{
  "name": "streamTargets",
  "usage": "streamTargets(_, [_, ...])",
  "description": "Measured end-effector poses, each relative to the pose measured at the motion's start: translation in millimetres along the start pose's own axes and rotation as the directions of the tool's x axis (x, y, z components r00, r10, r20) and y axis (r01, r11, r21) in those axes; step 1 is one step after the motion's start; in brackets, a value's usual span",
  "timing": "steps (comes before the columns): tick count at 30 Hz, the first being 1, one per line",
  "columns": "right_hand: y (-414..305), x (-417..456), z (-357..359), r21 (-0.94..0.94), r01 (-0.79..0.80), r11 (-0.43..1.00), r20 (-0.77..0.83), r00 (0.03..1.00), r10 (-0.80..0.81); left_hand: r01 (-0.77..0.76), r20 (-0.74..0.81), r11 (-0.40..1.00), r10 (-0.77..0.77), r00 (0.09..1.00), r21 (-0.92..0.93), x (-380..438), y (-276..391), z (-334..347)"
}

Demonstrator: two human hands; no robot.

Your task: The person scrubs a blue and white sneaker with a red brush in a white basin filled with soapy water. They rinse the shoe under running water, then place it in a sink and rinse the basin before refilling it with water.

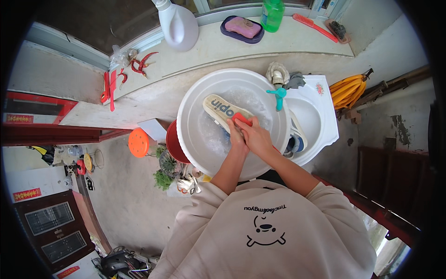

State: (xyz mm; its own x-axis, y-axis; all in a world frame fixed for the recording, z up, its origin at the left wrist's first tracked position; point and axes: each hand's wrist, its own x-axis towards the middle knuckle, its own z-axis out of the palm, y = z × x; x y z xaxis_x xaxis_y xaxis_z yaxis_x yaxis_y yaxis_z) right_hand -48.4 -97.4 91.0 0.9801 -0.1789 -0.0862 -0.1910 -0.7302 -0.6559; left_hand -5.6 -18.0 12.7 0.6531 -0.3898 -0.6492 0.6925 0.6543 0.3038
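A white plastic basin [190,139] holds sudsy water. In it lies a shoe [217,104], its pale lettered sole facing up and its toe end pointing to the upper left. My left hand [237,137] grips the shoe near its lower right end. My right hand [258,136] is closed on a red-handled brush [244,119], pressed against the sole; its bristles are hidden. Both hands touch each other. Right of the basin, another shoe [298,141] rests in a white ceramic sink [327,118], partly behind the basin's rim.
A tap with a turquoise handle [279,97] overhangs the basin's right rim. The ledge beyond bears a white jug [178,28], a soap dish [243,29], a green bottle [273,15] and a red brush [315,28]. A red bucket [174,143] stands left, near an orange stool [138,142].
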Motion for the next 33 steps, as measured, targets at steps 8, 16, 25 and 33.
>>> streamTargets(8, [39.1, 50.3, -3.3, -0.127, -0.139, 0.982, -0.079, 0.988, 0.13, -0.078, -0.198, 0.988, 0.103, 0.975, 0.131, -16.7, 11.0, 10.5])
streamTargets(16, [-7.3, -19.1, -22.2, -0.103, 0.055, 0.993, 0.031, 0.998, -0.052, -0.005, -0.22, 1.0, -0.001, 0.976, -0.025, -19.3, 17.0, 16.9])
streamTargets(25, [31.8, 61.4, -40.3, 0.602, -0.46, 0.653, 0.358, 0.886, 0.294, 0.097, -0.193, 0.979, -0.062, 0.979, 0.18, -50.4, 56.2, 12.8])
streamTargets(33, [-4.7, 49.8, -50.7, 0.622, -0.218, 0.752, 0.244, 0.967, 0.079, 0.092, -0.034, 0.995, -0.093, 0.995, -0.031, -53.0, 42.8, 10.1])
